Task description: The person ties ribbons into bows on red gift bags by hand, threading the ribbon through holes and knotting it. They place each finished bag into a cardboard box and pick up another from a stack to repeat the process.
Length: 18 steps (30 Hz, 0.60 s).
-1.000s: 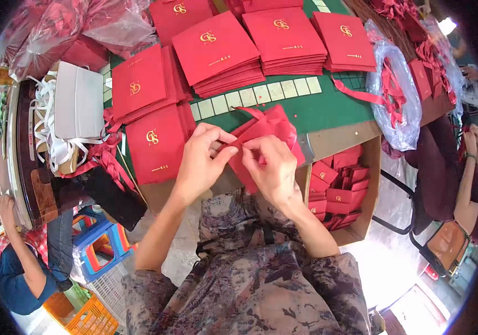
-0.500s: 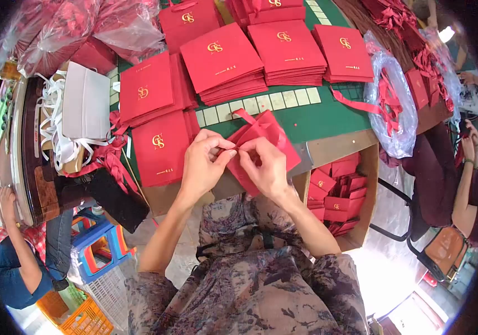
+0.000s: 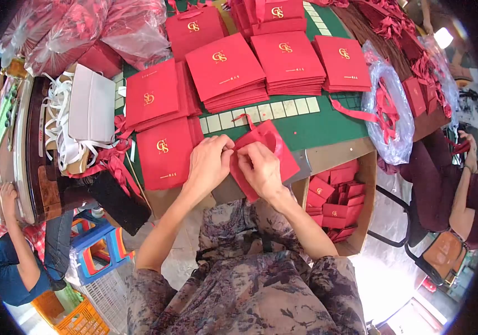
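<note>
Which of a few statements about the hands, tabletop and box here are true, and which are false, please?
The left hand and right hand are both at one red bag. True.
The tabletop is blue. False: it is green.
The red stack beside the left hand bears gold lettering. True.
The cardboard box holds white items. False: its items are red.
A clear plastic bag with red ribbon lies to the right of the hands. True.
</note>
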### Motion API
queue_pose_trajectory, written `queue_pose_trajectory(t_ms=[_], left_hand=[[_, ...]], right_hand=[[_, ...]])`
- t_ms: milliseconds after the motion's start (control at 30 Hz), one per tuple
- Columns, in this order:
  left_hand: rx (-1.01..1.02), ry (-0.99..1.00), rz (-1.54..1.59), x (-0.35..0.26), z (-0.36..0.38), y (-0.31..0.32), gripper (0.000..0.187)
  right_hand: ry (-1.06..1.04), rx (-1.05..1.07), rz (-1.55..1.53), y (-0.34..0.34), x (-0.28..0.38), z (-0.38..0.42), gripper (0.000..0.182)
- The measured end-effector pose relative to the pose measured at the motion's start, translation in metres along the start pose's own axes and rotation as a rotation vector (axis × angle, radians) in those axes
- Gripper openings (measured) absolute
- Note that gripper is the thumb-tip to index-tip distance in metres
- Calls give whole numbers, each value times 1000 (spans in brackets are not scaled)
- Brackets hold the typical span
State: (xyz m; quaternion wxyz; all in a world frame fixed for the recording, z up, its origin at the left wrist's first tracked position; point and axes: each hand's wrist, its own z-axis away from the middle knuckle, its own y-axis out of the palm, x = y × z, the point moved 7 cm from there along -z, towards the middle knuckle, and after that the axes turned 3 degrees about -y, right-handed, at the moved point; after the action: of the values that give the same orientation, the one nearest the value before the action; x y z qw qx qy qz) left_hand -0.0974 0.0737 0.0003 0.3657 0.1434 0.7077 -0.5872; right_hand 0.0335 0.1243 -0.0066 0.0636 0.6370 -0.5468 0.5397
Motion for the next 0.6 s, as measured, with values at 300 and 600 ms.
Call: queue_pose_trajectory(t_ms=[300, 600], left_hand=[[111, -269, 288, 19, -6, 7, 9], [96, -160, 273, 7, -10, 1, 9]], right_hand=[[288, -25, -99, 4, -9, 0, 15], [282, -11, -187, -9, -5, -10, 14]])
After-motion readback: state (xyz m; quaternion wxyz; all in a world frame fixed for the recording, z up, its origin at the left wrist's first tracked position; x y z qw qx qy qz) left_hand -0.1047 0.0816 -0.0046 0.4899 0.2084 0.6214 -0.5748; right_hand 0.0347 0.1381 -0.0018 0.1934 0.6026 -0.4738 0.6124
